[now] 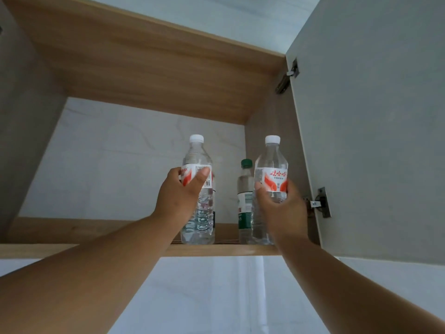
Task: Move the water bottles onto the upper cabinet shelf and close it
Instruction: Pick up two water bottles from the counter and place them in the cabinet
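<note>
Left hand (179, 192) and right hand (280, 203) each curl fingers round a clear white-capped plastic water bottle (198, 189) (271, 179) at frame centre, upright on the wooden cabinet shelf (216, 249).

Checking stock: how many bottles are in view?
3: white-capped bottle in left hand, another in right hand, green-capped bottle behind it on shelf.

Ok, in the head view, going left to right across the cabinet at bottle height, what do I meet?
Left hand → white-capped bottle it grips → green-capped bottle standing farther back → second white-capped bottle → right hand gripping it → lower hinge → open door.
</note>
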